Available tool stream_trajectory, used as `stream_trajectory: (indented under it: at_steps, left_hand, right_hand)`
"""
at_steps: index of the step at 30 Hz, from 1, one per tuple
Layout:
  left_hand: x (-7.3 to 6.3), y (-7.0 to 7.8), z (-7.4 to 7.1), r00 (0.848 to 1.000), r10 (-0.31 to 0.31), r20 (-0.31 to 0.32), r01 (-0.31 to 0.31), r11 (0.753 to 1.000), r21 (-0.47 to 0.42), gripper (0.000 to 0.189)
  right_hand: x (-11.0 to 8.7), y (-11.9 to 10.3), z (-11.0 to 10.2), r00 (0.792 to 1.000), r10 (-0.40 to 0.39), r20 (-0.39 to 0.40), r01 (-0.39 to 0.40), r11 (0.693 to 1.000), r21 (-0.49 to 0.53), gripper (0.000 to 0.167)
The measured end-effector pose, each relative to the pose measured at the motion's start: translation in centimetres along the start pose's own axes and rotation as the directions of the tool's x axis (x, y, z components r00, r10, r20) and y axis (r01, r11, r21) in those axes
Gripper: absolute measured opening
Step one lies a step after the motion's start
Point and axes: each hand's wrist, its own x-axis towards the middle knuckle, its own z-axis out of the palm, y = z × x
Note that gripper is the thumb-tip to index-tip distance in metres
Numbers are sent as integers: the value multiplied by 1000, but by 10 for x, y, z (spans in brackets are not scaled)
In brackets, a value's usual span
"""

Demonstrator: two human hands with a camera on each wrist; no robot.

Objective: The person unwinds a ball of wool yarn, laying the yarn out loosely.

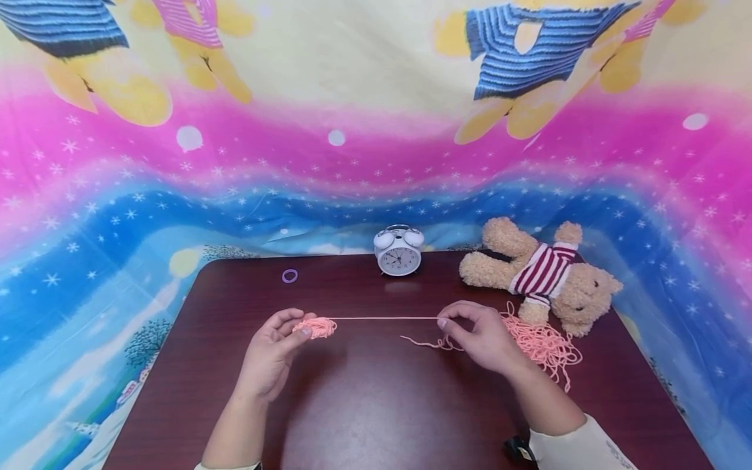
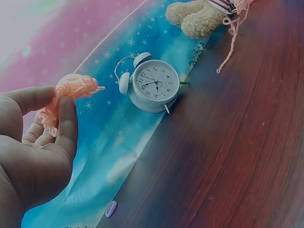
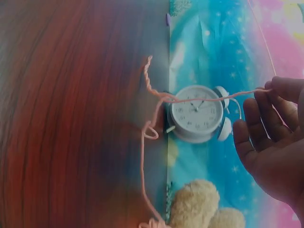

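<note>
A small bundle of peach-pink yarn [image 1: 318, 327] is pinched between the thumb and fingers of my left hand [image 1: 271, 352], held above the table. From it a single strand [image 1: 382, 318] runs taut to my right hand [image 1: 484, 336], whose thumb and forefinger pinch it. In the right wrist view the other fingers of that hand [image 3: 273, 133] are spread loosely. Below the right hand, slack yarn [image 3: 143, 161] with a twisted end hangs or lies; I cannot tell which. A tangled heap of the same yarn [image 1: 543, 346] lies on the table beyond the right wrist.
A white twin-bell alarm clock [image 1: 399, 251] stands at the table's back edge. A teddy bear [image 1: 540, 277] in a striped shirt lies at the back right, against the yarn heap. A purple ring [image 1: 290, 276] lies at the back left of the dark wooden table [image 1: 364, 405]. Printed cloth [image 1: 376, 163] hangs behind.
</note>
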Motion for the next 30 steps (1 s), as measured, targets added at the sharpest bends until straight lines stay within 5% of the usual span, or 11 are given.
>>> stream_trajectory:
  at_steps: [16,30]
  left_hand:
    - [-1,0,-15,999,-7,-50,9,999,35,36]
    - [-1,3,-26,994,21,-103,-27,998,-55,20]
  right_hand:
    - [-19,24,-30,998,14,-55,-17,998,-58,12]
    - [-38,34,-55,988,143,-58,-147,988,-54,5]
